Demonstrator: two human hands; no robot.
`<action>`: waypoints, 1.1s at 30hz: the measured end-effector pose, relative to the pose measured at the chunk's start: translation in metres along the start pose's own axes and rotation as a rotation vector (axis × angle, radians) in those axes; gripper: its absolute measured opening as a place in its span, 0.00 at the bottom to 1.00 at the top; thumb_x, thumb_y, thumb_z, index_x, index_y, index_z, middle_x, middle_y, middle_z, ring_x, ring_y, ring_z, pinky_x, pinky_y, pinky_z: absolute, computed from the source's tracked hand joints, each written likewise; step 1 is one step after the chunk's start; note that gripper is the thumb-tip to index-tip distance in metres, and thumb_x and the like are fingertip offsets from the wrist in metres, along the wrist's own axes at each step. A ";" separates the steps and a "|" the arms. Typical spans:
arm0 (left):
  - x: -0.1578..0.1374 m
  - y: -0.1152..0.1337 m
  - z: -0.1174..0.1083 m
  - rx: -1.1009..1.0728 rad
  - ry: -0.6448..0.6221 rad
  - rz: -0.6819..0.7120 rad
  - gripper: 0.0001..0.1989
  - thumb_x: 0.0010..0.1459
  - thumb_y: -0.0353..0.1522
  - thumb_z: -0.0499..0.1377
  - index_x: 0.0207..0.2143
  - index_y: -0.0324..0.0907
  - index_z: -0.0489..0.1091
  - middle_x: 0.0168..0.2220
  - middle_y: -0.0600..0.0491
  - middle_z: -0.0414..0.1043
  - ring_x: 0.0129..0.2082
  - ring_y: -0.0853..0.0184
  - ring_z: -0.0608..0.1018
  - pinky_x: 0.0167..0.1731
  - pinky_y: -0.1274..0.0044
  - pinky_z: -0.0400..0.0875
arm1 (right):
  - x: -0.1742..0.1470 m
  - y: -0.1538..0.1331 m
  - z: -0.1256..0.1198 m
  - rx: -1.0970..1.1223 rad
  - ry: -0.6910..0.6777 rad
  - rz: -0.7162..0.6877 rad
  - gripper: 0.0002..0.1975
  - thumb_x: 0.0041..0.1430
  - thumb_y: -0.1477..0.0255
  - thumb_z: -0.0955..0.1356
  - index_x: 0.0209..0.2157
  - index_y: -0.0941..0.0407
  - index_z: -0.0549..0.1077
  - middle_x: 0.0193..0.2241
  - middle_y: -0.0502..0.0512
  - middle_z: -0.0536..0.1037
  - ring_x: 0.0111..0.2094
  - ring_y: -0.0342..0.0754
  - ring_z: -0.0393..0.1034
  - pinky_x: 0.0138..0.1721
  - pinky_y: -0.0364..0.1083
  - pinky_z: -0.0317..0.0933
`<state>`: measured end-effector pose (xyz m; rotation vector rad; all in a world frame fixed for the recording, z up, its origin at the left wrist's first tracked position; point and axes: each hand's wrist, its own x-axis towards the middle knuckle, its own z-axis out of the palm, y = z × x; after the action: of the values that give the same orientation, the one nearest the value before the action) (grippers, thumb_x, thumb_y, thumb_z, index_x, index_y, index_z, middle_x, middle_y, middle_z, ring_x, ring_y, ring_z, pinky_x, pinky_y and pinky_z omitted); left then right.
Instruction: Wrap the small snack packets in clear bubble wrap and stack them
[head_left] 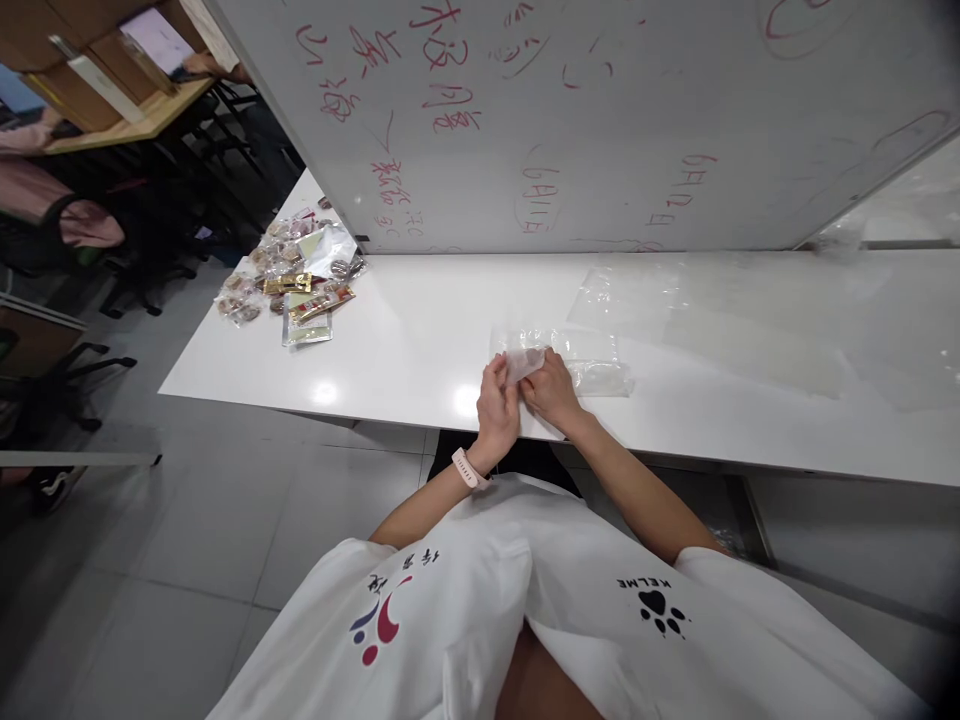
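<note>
Near the table's front edge, my left hand [498,408] has its fingers curled at the left end of a piece of clear plastic film [525,364]. My right hand [555,392] grips the same film from the other side, its fingers folded inward and partly hidden. Crinkled clear plastic [592,347] lies flat on the table just behind and to the right of the hands; whether it is one piece with the held film, I cannot tell. A pale pink band [466,468] circles my left wrist.
Several small wrapped packets [289,270] are heaped at the table's left end. More clear plastic sheets [750,325] spread over the right side. A whiteboard [600,130] with red writing stands along the back of the white table [405,345]. People sit at a desk [161,110] far left.
</note>
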<state>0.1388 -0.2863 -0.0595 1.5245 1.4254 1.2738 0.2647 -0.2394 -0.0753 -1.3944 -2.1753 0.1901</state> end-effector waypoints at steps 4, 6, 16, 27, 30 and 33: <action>-0.001 -0.011 0.002 0.468 -0.170 0.301 0.27 0.70 0.35 0.43 0.69 0.38 0.48 0.70 0.37 0.51 0.73 0.55 0.49 0.69 0.53 0.49 | 0.003 0.004 0.000 0.161 0.022 0.036 0.17 0.64 0.75 0.60 0.25 0.53 0.75 0.26 0.57 0.75 0.34 0.54 0.66 0.45 0.55 0.64; -0.001 -0.014 0.002 0.610 -0.218 0.370 0.28 0.70 0.35 0.43 0.69 0.35 0.46 0.71 0.34 0.47 0.73 0.52 0.45 0.69 0.52 0.47 | 0.001 0.005 -0.009 0.232 0.025 0.064 0.16 0.64 0.74 0.59 0.30 0.54 0.77 0.30 0.57 0.78 0.36 0.54 0.68 0.42 0.54 0.66; 0.001 -0.009 -0.004 0.699 -0.266 0.467 0.27 0.68 0.37 0.51 0.68 0.47 0.55 0.73 0.42 0.43 0.73 0.46 0.43 0.67 0.46 0.48 | -0.096 0.006 -0.064 -0.318 0.330 0.426 0.16 0.68 0.63 0.62 0.37 0.56 0.78 0.37 0.65 0.77 0.41 0.59 0.65 0.43 0.57 0.57; 0.006 -0.007 -0.011 0.948 -0.326 0.501 0.25 0.68 0.33 0.51 0.66 0.52 0.59 0.70 0.45 0.52 0.71 0.50 0.53 0.66 0.54 0.55 | -0.040 -0.004 -0.036 0.475 0.337 0.587 0.22 0.62 0.51 0.65 0.30 0.56 0.72 0.25 0.52 0.73 0.28 0.47 0.65 0.32 0.46 0.61; 0.010 -0.013 -0.012 0.919 -0.316 0.563 0.24 0.66 0.28 0.53 0.64 0.49 0.62 0.67 0.44 0.59 0.69 0.50 0.59 0.65 0.55 0.57 | -0.024 -0.018 -0.032 0.507 0.398 0.439 0.20 0.64 0.56 0.66 0.23 0.55 0.69 0.23 0.50 0.70 0.26 0.45 0.64 0.31 0.45 0.62; 0.014 -0.020 -0.013 0.842 -0.323 0.585 0.16 0.64 0.25 0.53 0.52 0.40 0.73 0.53 0.40 0.74 0.58 0.52 0.72 0.59 0.57 0.65 | -0.010 -0.030 -0.022 0.547 0.337 0.287 0.16 0.67 0.61 0.64 0.30 0.54 0.75 0.30 0.54 0.75 0.33 0.47 0.70 0.36 0.47 0.66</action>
<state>0.1191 -0.2712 -0.0716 2.7171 1.4130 0.6439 0.2549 -0.2661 -0.0486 -1.2922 -1.4927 0.5650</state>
